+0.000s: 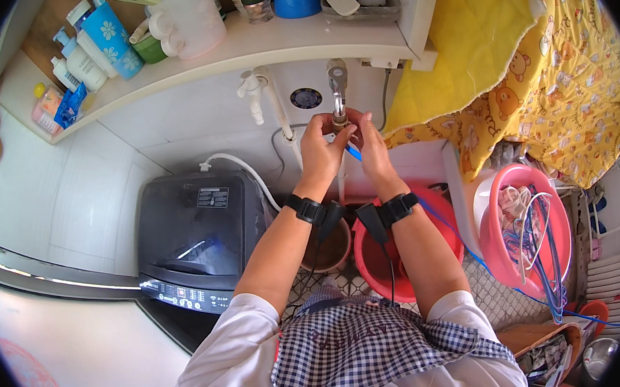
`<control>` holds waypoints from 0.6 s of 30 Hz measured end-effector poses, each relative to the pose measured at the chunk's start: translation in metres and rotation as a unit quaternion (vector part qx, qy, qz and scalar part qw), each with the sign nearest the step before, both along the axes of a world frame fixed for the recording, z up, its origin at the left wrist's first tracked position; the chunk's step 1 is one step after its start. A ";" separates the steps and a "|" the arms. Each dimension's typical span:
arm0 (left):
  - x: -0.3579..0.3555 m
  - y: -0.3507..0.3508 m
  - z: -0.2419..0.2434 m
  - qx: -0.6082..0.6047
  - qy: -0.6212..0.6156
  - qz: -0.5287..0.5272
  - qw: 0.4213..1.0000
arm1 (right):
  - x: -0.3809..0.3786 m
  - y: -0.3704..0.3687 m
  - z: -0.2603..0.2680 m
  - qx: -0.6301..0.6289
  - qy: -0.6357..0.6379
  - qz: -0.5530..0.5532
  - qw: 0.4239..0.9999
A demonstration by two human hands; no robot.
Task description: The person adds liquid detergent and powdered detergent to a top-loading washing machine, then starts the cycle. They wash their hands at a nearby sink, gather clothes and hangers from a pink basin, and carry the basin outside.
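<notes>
A chrome water tap (338, 87) comes out of the tiled wall below a shelf. My left hand (322, 153) has its fingers and thumb around a metal fitting (340, 122) at the tap's spout. On the other side, my right hand (373, 149) touches the same spot, its fingers partly hidden behind the fitting. A blue hose (353, 153) runs from between my hands, passes behind the right wrist and continues down to the right. Both wrists wear black straps with small black devices.
A dark countertop appliance (201, 222) with a white hose stands left. Red (447, 223) and brown (338, 246) basins sit below my arms. A pink basin (496, 267) of hangers is right, under a yellow patterned cloth (566, 89). Bottles and cups line the shelf (301, 47). A white plastic tap (252, 95) is left.
</notes>
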State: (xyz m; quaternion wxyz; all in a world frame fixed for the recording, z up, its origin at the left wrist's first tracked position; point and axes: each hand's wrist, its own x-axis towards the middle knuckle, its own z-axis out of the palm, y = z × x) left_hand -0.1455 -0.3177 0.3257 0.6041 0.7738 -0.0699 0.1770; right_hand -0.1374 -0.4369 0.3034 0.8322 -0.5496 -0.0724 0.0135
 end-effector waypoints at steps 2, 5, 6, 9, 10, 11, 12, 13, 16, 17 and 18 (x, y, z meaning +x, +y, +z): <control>0.005 0.007 -0.003 -0.052 0.031 -0.079 0.995 | 0.000 -0.004 0.004 -0.006 -0.013 0.028 1.000; 0.017 0.028 -0.005 -0.178 0.079 -0.267 0.944 | -0.001 -0.013 0.012 -0.026 -0.019 0.087 0.996; 0.022 0.034 -0.006 -0.168 0.091 -0.293 0.937 | -0.001 -0.016 0.015 -0.026 -0.012 0.110 0.993; 0.031 0.045 -0.011 -0.192 0.142 -0.336 0.911 | 0.002 -0.024 0.024 -0.187 -0.067 0.102 0.975; 0.031 0.046 -0.014 -0.222 0.159 -0.337 0.901 | 0.006 -0.026 0.028 -0.186 -0.079 0.109 0.973; 0.029 0.044 -0.019 -0.264 0.152 -0.355 0.884 | 0.010 -0.028 0.031 -0.207 -0.083 0.130 0.966; 0.024 0.040 -0.025 -0.317 0.143 -0.355 0.868 | 0.016 -0.030 0.034 -0.225 -0.102 0.160 0.956; 0.017 0.035 -0.032 -0.300 0.136 -0.308 0.893 | 0.021 -0.031 0.037 -0.248 -0.112 0.184 0.944; -0.003 0.006 -0.052 -0.318 0.068 -0.231 0.917 | 0.028 -0.031 0.040 -0.249 -0.077 0.196 0.945; -0.004 -0.005 -0.056 -0.297 0.031 -0.198 0.934 | 0.028 -0.030 0.040 -0.251 -0.050 0.204 0.945; -0.004 -0.015 -0.059 -0.271 0.013 -0.158 0.949 | 0.026 -0.028 0.039 -0.287 -0.083 0.162 0.940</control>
